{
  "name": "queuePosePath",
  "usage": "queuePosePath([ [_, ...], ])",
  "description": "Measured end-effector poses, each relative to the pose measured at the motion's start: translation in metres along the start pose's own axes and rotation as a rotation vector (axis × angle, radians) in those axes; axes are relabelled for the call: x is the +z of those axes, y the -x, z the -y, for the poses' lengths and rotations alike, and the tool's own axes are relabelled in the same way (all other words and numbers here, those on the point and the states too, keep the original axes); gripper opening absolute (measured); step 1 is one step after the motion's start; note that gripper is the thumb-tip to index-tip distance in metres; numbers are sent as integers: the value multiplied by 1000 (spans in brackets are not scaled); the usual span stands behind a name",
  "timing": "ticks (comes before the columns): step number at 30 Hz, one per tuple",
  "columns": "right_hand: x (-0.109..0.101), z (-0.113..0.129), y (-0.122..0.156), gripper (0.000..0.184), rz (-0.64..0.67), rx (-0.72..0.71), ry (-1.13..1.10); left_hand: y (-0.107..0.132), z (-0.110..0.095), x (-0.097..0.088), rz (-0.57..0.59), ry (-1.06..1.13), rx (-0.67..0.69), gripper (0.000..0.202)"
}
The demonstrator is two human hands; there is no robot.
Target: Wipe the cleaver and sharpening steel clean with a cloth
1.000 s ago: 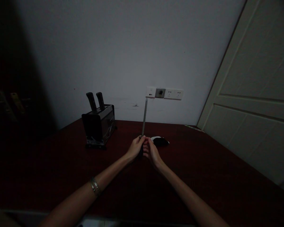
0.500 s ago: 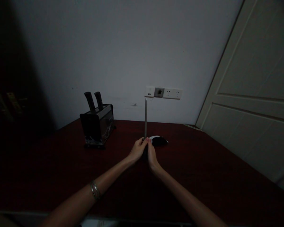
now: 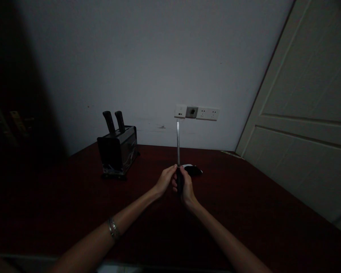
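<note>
A long steel sharpening rod (image 3: 178,142) with a black handle stands upright above the dark red table (image 3: 244,204). My right hand (image 3: 185,187) is wrapped round the handle. My left hand (image 3: 165,180) is curled against the same handle from the left, its fingertips on it. A bracelet sits on my left wrist. Just behind my hands lies a black and white object (image 3: 191,170) on the table; I cannot make out what it is.
A dark knife block (image 3: 118,151) with two black handles sticking up stands at the back left of the table. A white socket strip (image 3: 197,112) is on the wall behind. A pale door (image 3: 307,125) fills the right side. The left side is in deep shadow.
The rod has swung from leaning slightly right to standing straight up and shifted a little right. My right hand now grips the handle fully; before, both hands met at its top.
</note>
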State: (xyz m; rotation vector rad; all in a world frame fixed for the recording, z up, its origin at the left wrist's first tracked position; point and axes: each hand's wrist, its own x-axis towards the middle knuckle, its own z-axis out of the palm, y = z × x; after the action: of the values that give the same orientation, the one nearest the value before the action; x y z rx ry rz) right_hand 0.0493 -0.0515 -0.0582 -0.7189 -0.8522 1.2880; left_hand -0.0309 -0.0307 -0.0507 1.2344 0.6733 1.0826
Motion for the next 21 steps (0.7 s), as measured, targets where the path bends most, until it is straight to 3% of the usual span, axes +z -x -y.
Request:
queuePosePath([
  [6,-5,5,-6,40,-95,-4,88,-2,1,-3,119,143,-13,48],
  [16,-15,23,-12,43,-137,38,-95,-16,9,-28,-55,79,-59,53],
  [21,-21,34,-15,43,-56,128,-237,-35,16,-34,-128,-105,22,32],
])
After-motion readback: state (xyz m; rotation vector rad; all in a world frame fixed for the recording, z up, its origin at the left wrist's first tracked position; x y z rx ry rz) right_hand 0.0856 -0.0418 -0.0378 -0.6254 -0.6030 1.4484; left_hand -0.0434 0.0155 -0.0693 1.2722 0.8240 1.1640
